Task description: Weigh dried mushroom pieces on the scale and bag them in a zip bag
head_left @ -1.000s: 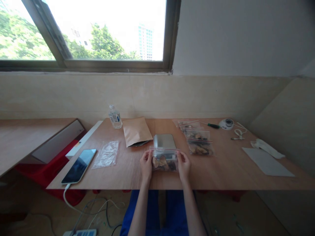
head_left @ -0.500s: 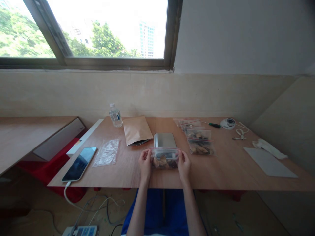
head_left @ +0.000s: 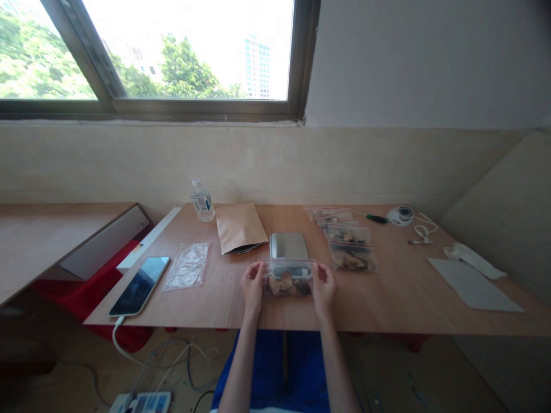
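Note:
A clear zip bag [head_left: 287, 283] with brown dried pieces is stretched between my two hands at the near side of the table. My left hand [head_left: 253, 285] pinches its upper left corner, and my right hand [head_left: 323, 287] pinches the upper right corner. Just behind the bag lies a silver scale [head_left: 288, 245], its near part seen through the bag's clear top. To the right, several filled zip bags [head_left: 353, 258] overlap in a row. A brown paper pouch [head_left: 241, 226] lies behind and left of the scale.
On the left are a plastic bottle [head_left: 202, 202], flat clear bags [head_left: 187, 267] and a phone [head_left: 140, 287] with a cable. A screwdriver [head_left: 377, 219], white camera [head_left: 400, 216], white cloth [head_left: 473, 260] and grey sheet [head_left: 476, 285] are on the right.
The dried pieces in the held bag look slightly shifted, and my right hand is a touch farther right. Both hands keep their grip on the bag.

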### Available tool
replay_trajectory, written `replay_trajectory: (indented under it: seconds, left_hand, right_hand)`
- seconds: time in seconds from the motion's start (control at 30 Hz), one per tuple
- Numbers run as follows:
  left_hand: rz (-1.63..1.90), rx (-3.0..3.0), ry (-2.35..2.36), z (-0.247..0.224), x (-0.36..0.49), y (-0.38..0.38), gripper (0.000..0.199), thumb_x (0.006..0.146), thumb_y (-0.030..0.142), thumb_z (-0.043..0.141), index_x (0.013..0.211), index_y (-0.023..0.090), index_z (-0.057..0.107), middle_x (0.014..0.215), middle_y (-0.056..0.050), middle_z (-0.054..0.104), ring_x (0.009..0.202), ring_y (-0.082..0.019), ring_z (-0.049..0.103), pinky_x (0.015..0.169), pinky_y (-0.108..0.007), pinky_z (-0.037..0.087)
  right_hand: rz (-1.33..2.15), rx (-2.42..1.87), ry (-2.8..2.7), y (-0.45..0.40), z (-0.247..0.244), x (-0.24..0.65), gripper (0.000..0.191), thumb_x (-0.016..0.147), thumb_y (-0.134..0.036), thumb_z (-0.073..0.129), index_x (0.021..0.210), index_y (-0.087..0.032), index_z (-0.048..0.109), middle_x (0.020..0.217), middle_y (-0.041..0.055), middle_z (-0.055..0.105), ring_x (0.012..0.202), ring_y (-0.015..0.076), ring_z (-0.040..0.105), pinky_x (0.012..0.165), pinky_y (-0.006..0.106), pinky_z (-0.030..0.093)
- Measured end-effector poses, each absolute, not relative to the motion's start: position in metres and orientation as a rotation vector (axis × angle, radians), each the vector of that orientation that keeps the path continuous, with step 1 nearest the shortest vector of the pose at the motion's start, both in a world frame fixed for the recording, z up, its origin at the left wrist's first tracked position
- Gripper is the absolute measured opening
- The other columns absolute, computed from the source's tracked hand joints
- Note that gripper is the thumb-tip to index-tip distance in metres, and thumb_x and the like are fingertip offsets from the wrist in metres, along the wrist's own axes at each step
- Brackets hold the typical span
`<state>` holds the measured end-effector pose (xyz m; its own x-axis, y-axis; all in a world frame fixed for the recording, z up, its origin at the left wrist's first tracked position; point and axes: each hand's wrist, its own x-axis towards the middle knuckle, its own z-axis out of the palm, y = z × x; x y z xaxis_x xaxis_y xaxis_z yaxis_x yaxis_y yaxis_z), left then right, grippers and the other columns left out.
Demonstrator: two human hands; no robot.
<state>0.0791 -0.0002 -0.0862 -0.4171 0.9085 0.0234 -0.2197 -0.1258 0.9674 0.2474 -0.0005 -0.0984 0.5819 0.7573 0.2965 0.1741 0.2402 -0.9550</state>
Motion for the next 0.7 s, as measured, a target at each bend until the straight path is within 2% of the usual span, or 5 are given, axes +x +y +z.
replay_trajectory:
  seconds: [0.37,0.53,0.7]
  left_hand:
    - [1.626,0.9,1.184,-0.0864,0.0759,0.0009,0.028,0.071,0.041,0.064,0.083,0.015,0.062,0.073,-0.001,0.063,0.063,-0.011,0.058,0.055,-0.019,0.043]
    - [1.565,0.988,1.153,-0.0868,0.0756,-0.0003,0.028,0.069,0.039,0.066,0.083,0.015,0.064,0.079,-0.005,0.067,0.073,-0.015,0.062,0.062,-0.022,0.046]
    - [1.572,0.988,1.164,-0.0876,0.0755,-0.0006,0.027,0.069,0.039,0.066,0.082,0.015,0.065,0.082,-0.006,0.068,0.075,-0.016,0.063,0.063,-0.023,0.047]
  right_hand:
    - [0.642,-1.261,-0.835,-0.0001,-0.0982,0.2485,0.038,0.075,-0.05,0.057,0.089,-0.014,0.062,0.084,0.0099,0.068,0.073,0.0197,0.062,0.065,0.03,0.049]
    - [0.68,-1.298,-0.905,-0.001,-0.0955,0.2484,0.04,0.073,-0.051,0.058,0.088,-0.014,0.063,0.084,0.0093,0.068,0.069,0.0198,0.061,0.06,0.029,0.048]
    - [0.662,-1.298,-0.925,-0.0005,-0.0952,0.2482,0.041,0.073,-0.051,0.058,0.087,-0.013,0.064,0.082,0.0094,0.068,0.069,0.0199,0.061,0.06,0.029,0.048]
